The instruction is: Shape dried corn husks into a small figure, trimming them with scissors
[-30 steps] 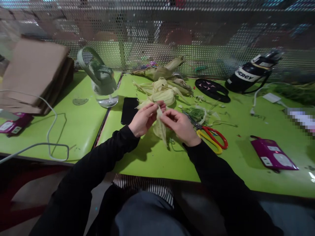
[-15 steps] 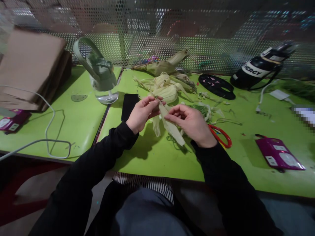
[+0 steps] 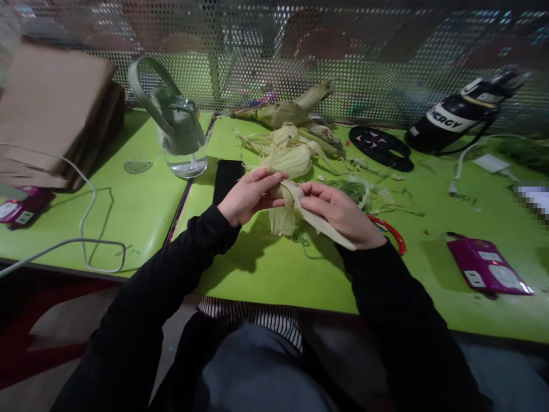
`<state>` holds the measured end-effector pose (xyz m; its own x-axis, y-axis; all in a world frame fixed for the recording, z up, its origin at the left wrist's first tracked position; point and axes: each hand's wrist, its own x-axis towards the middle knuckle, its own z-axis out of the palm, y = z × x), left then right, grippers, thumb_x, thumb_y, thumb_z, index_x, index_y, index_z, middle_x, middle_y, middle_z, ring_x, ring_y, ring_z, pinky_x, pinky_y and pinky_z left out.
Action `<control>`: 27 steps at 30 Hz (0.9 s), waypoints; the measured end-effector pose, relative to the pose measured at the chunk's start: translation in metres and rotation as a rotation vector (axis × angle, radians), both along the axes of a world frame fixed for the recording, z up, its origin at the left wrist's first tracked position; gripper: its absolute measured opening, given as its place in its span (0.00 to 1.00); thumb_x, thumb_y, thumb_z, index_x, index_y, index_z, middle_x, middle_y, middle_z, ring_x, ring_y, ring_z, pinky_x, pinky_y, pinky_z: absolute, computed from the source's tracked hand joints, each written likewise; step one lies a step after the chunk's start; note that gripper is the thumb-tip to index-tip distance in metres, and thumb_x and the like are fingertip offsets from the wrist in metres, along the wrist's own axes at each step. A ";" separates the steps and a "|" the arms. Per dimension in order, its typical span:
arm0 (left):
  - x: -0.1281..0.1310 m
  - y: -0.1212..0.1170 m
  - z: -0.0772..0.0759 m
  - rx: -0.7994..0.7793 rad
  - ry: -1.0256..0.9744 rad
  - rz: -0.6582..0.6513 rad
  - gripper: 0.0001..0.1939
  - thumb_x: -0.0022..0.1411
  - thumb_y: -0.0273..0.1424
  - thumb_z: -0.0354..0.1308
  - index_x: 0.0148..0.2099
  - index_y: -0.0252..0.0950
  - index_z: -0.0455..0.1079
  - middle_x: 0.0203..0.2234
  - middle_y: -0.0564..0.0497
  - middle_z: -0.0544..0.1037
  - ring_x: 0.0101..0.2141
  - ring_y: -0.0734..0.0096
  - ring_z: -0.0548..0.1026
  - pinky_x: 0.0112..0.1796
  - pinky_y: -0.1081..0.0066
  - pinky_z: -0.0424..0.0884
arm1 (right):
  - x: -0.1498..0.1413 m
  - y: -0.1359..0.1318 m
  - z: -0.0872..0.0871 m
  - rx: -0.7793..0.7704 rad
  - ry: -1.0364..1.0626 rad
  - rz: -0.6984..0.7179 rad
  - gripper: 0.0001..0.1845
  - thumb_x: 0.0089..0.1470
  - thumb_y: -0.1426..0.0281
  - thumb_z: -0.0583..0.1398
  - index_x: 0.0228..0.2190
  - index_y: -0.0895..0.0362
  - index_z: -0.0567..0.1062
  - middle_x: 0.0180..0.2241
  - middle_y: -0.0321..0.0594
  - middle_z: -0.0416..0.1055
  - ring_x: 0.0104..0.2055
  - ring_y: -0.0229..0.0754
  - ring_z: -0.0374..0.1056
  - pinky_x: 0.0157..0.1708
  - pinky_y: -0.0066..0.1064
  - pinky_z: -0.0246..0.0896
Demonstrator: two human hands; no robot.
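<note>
My left hand [image 3: 251, 195] pinches the gathered upper end of pale corn husk strips [image 3: 285, 217] above the green table. One strip hangs down between my hands, while another slants to the lower right beneath my right hand [image 3: 338, 213]. The fingers of my right hand are closed on that slanting strip [image 3: 328, 229]. Just beyond my hands lies a heap of pale corn husks [image 3: 288, 157], with greener, larger husks [image 3: 278, 114] behind it. Thin green shreds [image 3: 347, 187] lie beside my right hand. Red-handled scissors [image 3: 394, 234] are partly hidden by my right wrist.
A dark phone [image 3: 226, 178] lies left of the husks, near a green-lidded water bottle [image 3: 180, 134]. At right are a black palette-shaped object [image 3: 380, 147], a black bottle [image 3: 454, 117] and a purple power socket [image 3: 489, 266]. Cardboard [image 3: 55, 109] and a cable [image 3: 92, 212] occupy the left.
My right hand has shifted slightly right, swinging the long husk strip outward to the right. A second strip now shows more plainly, hanging between my hands. My left hand stays nearly in place.
</note>
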<state>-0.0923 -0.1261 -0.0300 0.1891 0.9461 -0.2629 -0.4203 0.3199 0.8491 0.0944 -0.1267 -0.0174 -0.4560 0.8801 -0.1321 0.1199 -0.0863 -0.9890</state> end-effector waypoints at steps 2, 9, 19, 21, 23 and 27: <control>0.000 0.001 0.001 -0.009 0.004 -0.008 0.05 0.68 0.25 0.58 0.41 0.32 0.75 0.26 0.55 0.76 0.25 0.83 0.74 0.42 0.73 0.78 | 0.000 0.000 0.001 0.046 -0.009 -0.037 0.09 0.51 0.64 0.66 0.31 0.56 0.74 0.25 0.32 0.67 0.23 0.32 0.59 0.22 0.27 0.54; 0.001 0.001 0.000 0.030 -0.040 0.006 0.08 0.69 0.23 0.53 0.42 0.33 0.74 0.31 0.49 0.81 0.35 0.76 0.80 0.46 0.71 0.76 | -0.002 -0.001 -0.004 0.009 0.005 0.035 0.12 0.51 0.61 0.68 0.32 0.55 0.74 0.24 0.33 0.70 0.23 0.33 0.60 0.22 0.27 0.54; 0.006 -0.001 -0.004 0.044 -0.100 -0.059 0.06 0.68 0.22 0.53 0.40 0.31 0.72 0.38 0.44 0.82 0.42 0.68 0.81 0.49 0.66 0.73 | -0.024 -0.017 -0.028 0.146 -0.094 0.042 0.17 0.52 0.55 0.68 0.29 0.56 0.75 0.22 0.32 0.68 0.20 0.32 0.60 0.16 0.26 0.53; 0.006 -0.002 -0.004 0.083 -0.097 -0.080 0.04 0.66 0.21 0.56 0.39 0.31 0.71 0.40 0.44 0.82 0.43 0.68 0.80 0.51 0.65 0.72 | -0.023 -0.017 -0.029 0.203 -0.135 0.030 0.18 0.52 0.54 0.67 0.29 0.56 0.76 0.21 0.32 0.70 0.19 0.33 0.61 0.16 0.27 0.54; 0.005 -0.002 -0.003 0.097 -0.090 -0.072 0.06 0.64 0.18 0.56 0.40 0.30 0.72 0.40 0.44 0.82 0.43 0.68 0.80 0.54 0.64 0.71 | -0.020 -0.016 -0.027 0.286 -0.181 0.043 0.18 0.53 0.54 0.67 0.30 0.56 0.78 0.21 0.34 0.71 0.19 0.34 0.62 0.18 0.28 0.55; 0.005 -0.002 0.002 0.058 -0.083 -0.044 0.08 0.66 0.17 0.54 0.41 0.29 0.72 0.37 0.45 0.83 0.42 0.70 0.81 0.53 0.66 0.71 | -0.013 -0.010 -0.023 0.558 -0.219 -0.180 0.16 0.57 0.54 0.65 0.30 0.55 0.78 0.25 0.35 0.72 0.24 0.36 0.64 0.26 0.32 0.61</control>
